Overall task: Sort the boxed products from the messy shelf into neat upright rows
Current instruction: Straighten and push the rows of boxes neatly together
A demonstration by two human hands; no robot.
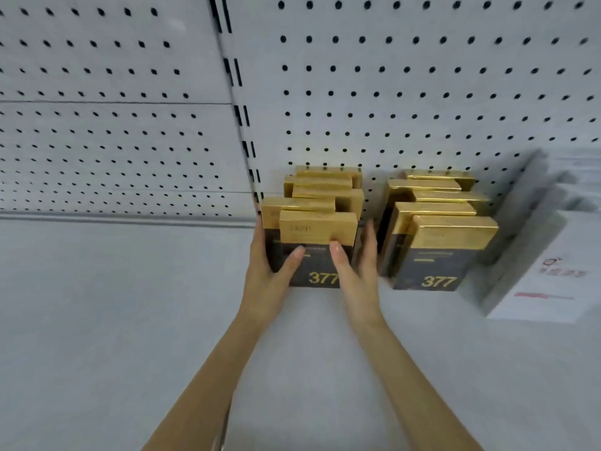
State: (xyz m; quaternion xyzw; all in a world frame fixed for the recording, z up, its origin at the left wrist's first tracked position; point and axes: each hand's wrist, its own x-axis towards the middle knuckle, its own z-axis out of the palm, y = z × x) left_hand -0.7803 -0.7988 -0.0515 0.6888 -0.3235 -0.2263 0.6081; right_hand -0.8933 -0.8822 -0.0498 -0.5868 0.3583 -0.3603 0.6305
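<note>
On the grey shelf (pixel 130 320), against the pegboard back (pixel 422 92), left hand (pixel 263 271) and right hand (pixel 354 271) press flat-fingered on either side of the left row of gold-and-black boxes (pixel 318 222), thumbs on its front box, right fingers in the narrow gap beside the right row (pixel 445 249), shelf surface stretching wide leftward.

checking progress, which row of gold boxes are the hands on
The left row: the left hand and right hand touch its front box. The right row stands untouched.
</note>
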